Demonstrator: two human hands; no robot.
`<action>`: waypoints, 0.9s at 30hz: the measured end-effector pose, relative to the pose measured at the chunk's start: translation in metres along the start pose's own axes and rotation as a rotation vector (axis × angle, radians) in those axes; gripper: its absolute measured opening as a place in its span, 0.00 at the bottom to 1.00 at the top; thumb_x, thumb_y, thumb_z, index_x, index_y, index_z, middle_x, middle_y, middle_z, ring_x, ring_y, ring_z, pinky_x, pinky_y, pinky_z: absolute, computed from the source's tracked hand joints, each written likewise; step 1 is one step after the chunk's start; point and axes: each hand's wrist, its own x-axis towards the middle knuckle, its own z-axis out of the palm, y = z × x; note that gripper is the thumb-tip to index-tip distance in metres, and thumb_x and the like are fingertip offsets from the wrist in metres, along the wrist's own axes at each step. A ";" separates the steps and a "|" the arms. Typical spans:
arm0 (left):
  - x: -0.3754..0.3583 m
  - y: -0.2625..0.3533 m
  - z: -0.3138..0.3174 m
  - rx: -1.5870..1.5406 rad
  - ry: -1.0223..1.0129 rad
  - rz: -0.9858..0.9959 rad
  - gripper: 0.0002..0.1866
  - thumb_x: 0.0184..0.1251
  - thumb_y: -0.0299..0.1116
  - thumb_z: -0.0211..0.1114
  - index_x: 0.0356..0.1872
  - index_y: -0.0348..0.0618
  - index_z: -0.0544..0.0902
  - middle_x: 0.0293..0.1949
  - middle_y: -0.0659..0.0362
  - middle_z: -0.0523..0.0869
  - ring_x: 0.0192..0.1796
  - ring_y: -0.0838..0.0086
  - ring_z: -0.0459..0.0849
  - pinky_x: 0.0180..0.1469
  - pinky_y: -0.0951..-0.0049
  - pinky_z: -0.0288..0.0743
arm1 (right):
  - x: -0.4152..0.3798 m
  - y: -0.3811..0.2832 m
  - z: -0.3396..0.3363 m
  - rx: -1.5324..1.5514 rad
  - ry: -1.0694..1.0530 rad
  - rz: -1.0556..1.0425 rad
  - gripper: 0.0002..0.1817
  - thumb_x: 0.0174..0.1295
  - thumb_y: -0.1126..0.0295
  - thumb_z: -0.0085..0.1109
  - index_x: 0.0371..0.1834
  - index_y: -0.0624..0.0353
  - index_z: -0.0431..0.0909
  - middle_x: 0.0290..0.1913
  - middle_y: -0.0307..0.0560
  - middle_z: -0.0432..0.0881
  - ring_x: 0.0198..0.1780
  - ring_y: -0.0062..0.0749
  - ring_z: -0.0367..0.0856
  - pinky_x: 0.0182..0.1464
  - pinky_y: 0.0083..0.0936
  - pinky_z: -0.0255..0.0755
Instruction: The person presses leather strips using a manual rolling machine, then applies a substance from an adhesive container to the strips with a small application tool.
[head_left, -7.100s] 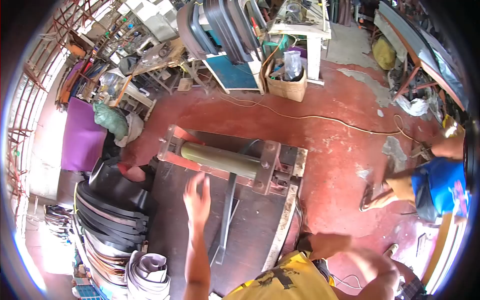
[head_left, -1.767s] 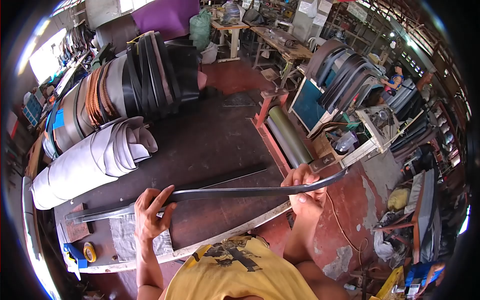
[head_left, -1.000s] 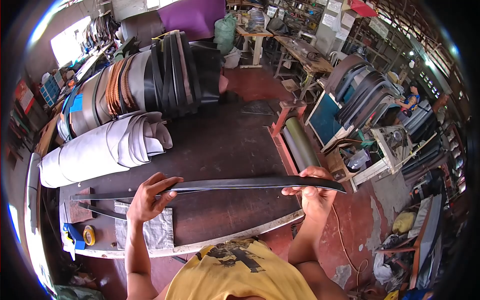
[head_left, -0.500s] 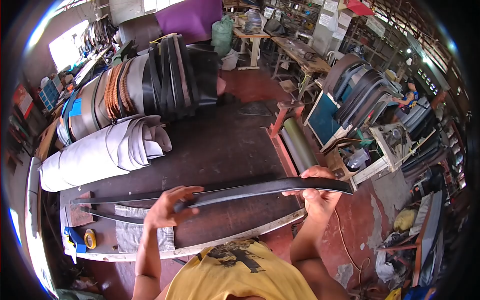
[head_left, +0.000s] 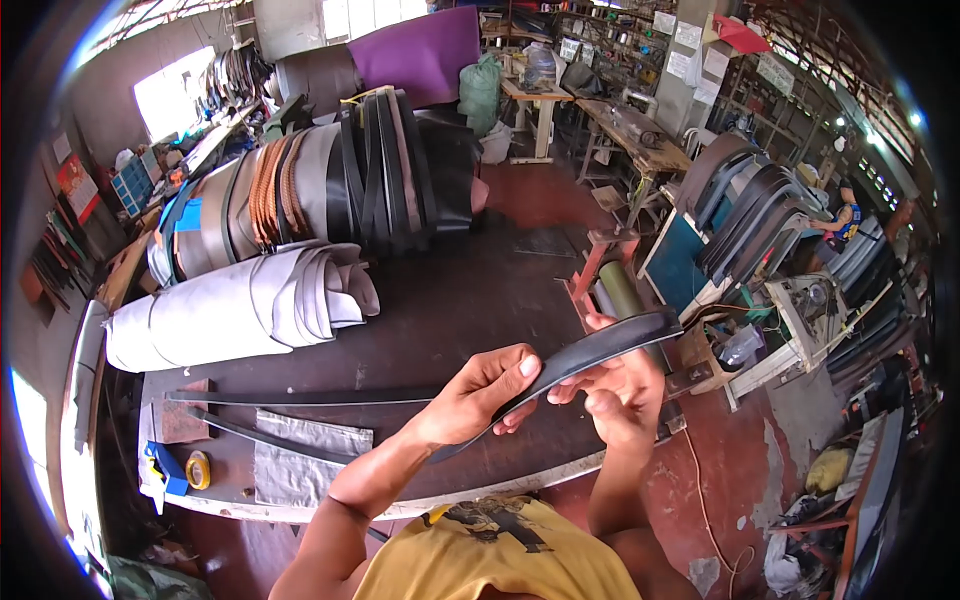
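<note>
A long black strap [head_left: 598, 346], which looks like leather, bends back on itself in a loop above the table's front right part. My left hand [head_left: 485, 388] grips it between thumb and fingers, near the middle of the view. My right hand [head_left: 622, 392] is just below and behind the loop, palm up, its fingers apart and thumb clear of the strap; some fingertips are hidden behind it. The strap's tails trail left over the dark tabletop [head_left: 450, 300], one crossing a grey cloth [head_left: 300, 480], toward a reddish-brown block [head_left: 190, 415].
A white rolled sheet [head_left: 220, 315] and a large roll with straps [head_left: 320, 180] lie on the left. Yellow tape [head_left: 199, 470] sits beside a blue object [head_left: 165, 468]. A red frame with a green roller [head_left: 622, 290] stands right. Another person [head_left: 842, 222] is far right.
My left hand has moved right along the strap and now grips it. My right hand has loosened below it. The strap's right end now curves in a loop, and the view has shifted.
</note>
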 end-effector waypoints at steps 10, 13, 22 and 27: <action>0.000 -0.001 -0.002 -0.168 0.020 -0.064 0.21 0.79 0.48 0.46 0.39 0.40 0.77 0.17 0.68 0.67 0.19 0.85 0.63 0.23 0.82 0.60 | 0.006 0.007 0.020 -0.200 0.095 -0.047 0.28 0.61 0.88 0.57 0.66 0.74 0.62 0.40 0.52 0.83 0.42 0.32 0.85 0.48 0.29 0.79; -0.002 -0.002 -0.003 -0.183 0.024 -0.071 0.21 0.79 0.48 0.46 0.39 0.40 0.77 0.17 0.68 0.67 0.19 0.85 0.63 0.24 0.82 0.60 | 0.008 0.009 0.021 -0.205 0.092 -0.059 0.28 0.61 0.88 0.57 0.66 0.73 0.63 0.39 0.52 0.83 0.41 0.32 0.85 0.48 0.28 0.79; -0.001 -0.003 -0.002 -0.153 0.048 -0.040 0.21 0.80 0.48 0.46 0.39 0.41 0.77 0.17 0.68 0.67 0.19 0.85 0.64 0.23 0.83 0.59 | 0.007 0.013 0.019 -0.201 0.107 -0.069 0.29 0.61 0.87 0.59 0.66 0.73 0.63 0.39 0.52 0.83 0.41 0.31 0.85 0.47 0.27 0.79; -0.001 -0.004 -0.003 -0.050 0.072 -0.002 0.20 0.80 0.48 0.45 0.38 0.42 0.76 0.18 0.68 0.69 0.19 0.86 0.66 0.22 0.83 0.59 | 0.006 0.015 0.017 -0.203 0.124 -0.057 0.30 0.60 0.87 0.59 0.66 0.73 0.62 0.39 0.52 0.83 0.41 0.31 0.85 0.47 0.27 0.79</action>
